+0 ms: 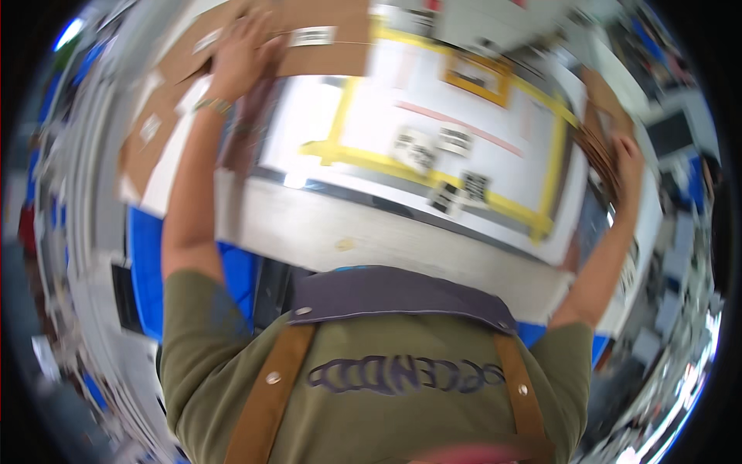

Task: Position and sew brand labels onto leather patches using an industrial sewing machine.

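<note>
Beneath left grip [241,60], brown cardboard [332,58]

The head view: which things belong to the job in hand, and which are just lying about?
Likely part of the job:
flat brown cardboard under the left hand
layered brown cardboard at the right hand

Seemingly just lying about, with neither hand on them:
black-and-white patterned squares
orange-yellow frame
</note>
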`<action>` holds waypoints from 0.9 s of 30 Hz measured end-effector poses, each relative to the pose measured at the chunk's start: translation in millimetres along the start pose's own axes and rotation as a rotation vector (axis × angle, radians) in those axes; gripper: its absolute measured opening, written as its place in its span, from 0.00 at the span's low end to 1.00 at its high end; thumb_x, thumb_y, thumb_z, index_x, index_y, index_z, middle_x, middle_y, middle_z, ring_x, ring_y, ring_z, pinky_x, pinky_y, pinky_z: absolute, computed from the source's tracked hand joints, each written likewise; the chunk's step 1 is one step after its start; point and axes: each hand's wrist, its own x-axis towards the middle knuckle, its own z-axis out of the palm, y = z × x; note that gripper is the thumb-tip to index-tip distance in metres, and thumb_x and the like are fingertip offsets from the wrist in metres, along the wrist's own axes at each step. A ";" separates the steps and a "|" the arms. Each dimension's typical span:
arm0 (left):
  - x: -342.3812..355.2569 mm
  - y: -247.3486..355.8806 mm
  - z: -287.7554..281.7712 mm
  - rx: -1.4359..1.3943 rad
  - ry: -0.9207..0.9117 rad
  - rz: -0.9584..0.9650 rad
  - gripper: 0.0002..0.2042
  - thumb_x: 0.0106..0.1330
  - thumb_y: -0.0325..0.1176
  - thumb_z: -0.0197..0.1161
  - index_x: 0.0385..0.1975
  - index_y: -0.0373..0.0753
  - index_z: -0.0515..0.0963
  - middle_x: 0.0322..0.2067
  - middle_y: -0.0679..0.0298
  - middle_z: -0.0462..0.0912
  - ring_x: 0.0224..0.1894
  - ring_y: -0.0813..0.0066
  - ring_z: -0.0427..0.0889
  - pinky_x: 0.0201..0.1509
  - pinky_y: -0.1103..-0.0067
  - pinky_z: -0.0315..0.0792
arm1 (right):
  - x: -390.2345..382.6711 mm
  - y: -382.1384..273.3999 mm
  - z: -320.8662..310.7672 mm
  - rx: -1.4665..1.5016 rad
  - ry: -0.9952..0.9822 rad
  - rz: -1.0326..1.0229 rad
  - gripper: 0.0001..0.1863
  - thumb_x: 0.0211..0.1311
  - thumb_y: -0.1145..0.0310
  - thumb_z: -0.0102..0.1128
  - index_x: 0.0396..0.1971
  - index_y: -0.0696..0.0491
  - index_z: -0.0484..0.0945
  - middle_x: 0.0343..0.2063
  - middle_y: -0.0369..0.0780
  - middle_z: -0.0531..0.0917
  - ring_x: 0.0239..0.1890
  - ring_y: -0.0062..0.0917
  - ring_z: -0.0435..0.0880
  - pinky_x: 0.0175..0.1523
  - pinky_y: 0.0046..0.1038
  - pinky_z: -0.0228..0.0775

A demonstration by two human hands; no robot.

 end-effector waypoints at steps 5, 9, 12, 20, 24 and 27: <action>-35.2 -52.1 -4.2 0.153 -0.289 -0.359 0.40 0.78 0.69 0.46 0.74 0.41 0.73 0.71 0.50 0.77 0.69 0.47 0.78 0.72 0.57 0.71 | 12.3 17.9 -15.1 -0.383 0.052 -0.265 0.15 0.76 0.61 0.67 0.48 0.58 0.88 0.42 0.36 0.90 0.46 0.20 0.85 0.55 0.23 0.75; -23.5 -32.1 -38.6 0.193 -0.726 -0.567 0.40 0.77 0.73 0.43 0.53 0.40 0.87 0.51 0.52 0.91 0.51 0.51 0.91 0.55 0.62 0.83 | 10.7 9.9 -23.6 -0.350 -0.033 -0.142 0.14 0.75 0.62 0.69 0.47 0.57 0.88 0.40 0.34 0.88 0.43 0.17 0.84 0.52 0.22 0.74; -15.7 -19.9 -60.3 0.293 -0.769 -0.474 0.35 0.79 0.68 0.47 0.37 0.42 0.92 0.43 0.58 0.94 0.46 0.56 0.93 0.50 0.61 0.84 | 7.2 4.0 -21.0 -0.214 -0.040 -0.061 0.14 0.73 0.63 0.71 0.48 0.58 0.88 0.38 0.33 0.87 0.41 0.16 0.83 0.51 0.22 0.74; 14.2 13.5 -64.2 0.050 -0.236 -0.312 0.19 0.75 0.55 0.66 0.42 0.44 0.87 0.37 0.54 0.92 0.40 0.49 0.92 0.42 0.59 0.83 | 3.0 -18.4 -28.2 0.029 0.445 -0.157 0.14 0.71 0.59 0.73 0.44 0.55 0.92 0.32 0.33 0.89 0.36 0.15 0.85 0.45 0.21 0.77; 32.0 84.0 -78.1 -0.159 -0.177 -0.164 0.13 0.75 0.45 0.67 0.44 0.42 0.86 0.34 0.60 0.91 0.35 0.59 0.91 0.38 0.65 0.81 | -8.6 -45.0 -2.7 -0.381 0.297 -0.374 0.15 0.71 0.58 0.70 0.42 0.55 0.90 0.34 0.39 0.92 0.38 0.24 0.89 0.48 0.27 0.77; 34.3 138.8 -80.1 -0.334 -0.213 -0.062 0.12 0.74 0.43 0.69 0.46 0.42 0.86 0.34 0.62 0.92 0.36 0.62 0.92 0.39 0.67 0.82 | -15.0 -81.3 3.3 -0.208 0.693 -0.458 0.14 0.72 0.58 0.69 0.43 0.54 0.89 0.36 0.39 0.92 0.40 0.25 0.89 0.48 0.29 0.77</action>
